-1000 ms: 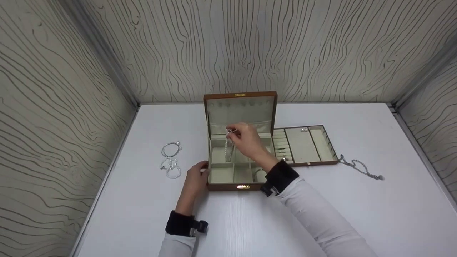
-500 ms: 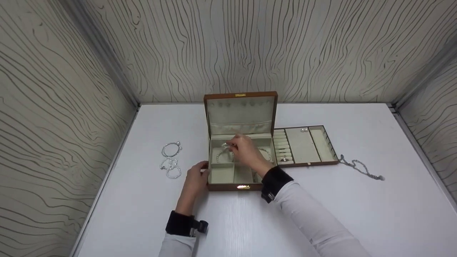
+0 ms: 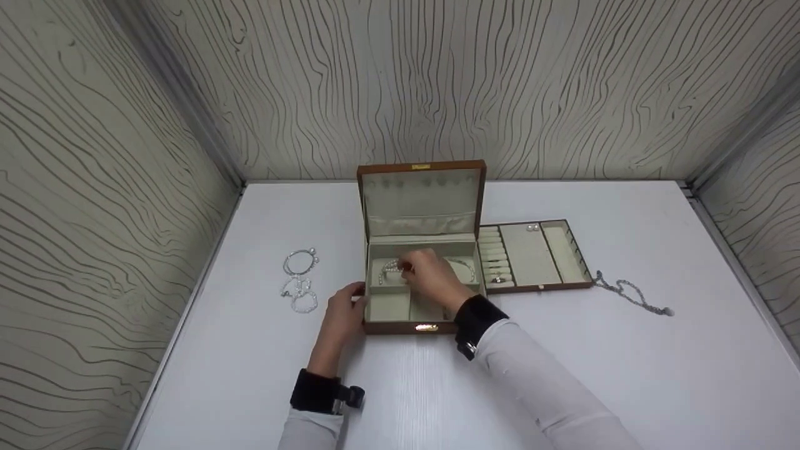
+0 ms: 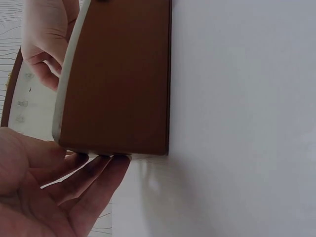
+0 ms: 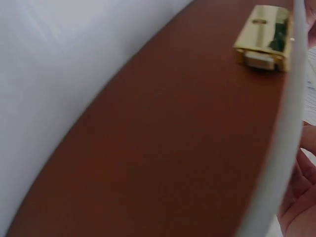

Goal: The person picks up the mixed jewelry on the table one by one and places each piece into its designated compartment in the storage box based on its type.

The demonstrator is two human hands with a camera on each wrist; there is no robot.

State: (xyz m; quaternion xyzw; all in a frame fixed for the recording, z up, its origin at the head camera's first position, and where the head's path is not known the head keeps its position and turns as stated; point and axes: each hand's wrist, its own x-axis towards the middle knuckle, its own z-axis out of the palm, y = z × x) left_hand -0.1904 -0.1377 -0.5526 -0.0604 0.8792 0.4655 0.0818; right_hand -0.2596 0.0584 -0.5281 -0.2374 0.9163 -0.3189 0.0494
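A brown jewelry box (image 3: 390, 327) stands with its lid raised and its pale, divided inside showing. My left hand (image 3: 342, 312) rests against the box's left side; in the left wrist view its extended fingers (image 4: 111, 175) touch the brown wall. My right hand (image 3: 431, 275) reaches into the back compartment, its finger and thumb pinching a pale beaded bracelet (image 3: 384, 270). Part of that bracelet is hidden by the hand. To the right of the hand, another beaded strand (image 3: 470, 267) lies in the same compartment. The right wrist view mostly shows the box front and gold clasp (image 5: 261, 32).
A flat tray (image 3: 531, 256) with ring rolls, a ring (image 3: 498, 279) and pearl earrings (image 3: 532, 227) sits against the box's right side. A chain (image 3: 631, 294) lies farther right. Left of the box are a bangle (image 3: 300, 262) and clear beaded bracelets (image 3: 304, 302).
My right hand has lowered the hanging bracelet into the back compartment, moving down and slightly toward me. My left hand has stayed at the box's side.
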